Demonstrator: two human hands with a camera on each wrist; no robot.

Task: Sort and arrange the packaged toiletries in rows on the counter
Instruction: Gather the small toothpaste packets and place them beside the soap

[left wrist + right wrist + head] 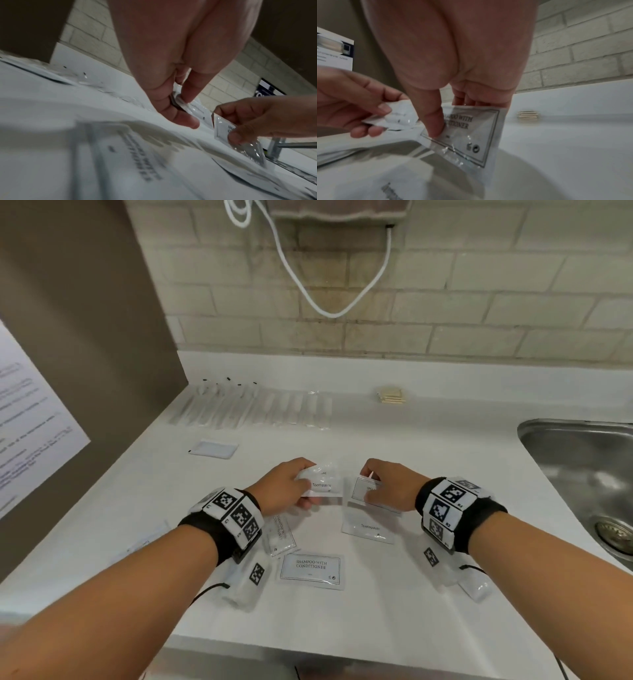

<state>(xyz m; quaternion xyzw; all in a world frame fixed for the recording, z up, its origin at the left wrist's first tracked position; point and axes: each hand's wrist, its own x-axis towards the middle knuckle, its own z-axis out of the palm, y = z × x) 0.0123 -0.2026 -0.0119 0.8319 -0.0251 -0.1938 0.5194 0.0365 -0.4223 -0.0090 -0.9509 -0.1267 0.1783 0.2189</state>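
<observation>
My left hand (306, 484) pinches a small stack of white toothpaste packets (323, 485) just above the white counter (428, 460); its thumb and fingers (186, 94) close on their edge. My right hand (371, 486) pinches a clear "Shampoo with conditioner" sachet (471, 135), thumb on the front and fingers behind. The two hands are close together at mid counter. Loose on the counter lie a toothpaste packet (368, 529), another shampoo sachet (310, 570) and a sachet (281, 534) beside my left wrist.
A row of wrapped toothbrushes (253, 409) lines the back of the counter. A small white pouch (214, 448) lies in front of it, a tan stack (392, 396) at the back. The steel sink (582, 474) is at right. More packets (476, 587) lie under my right wrist.
</observation>
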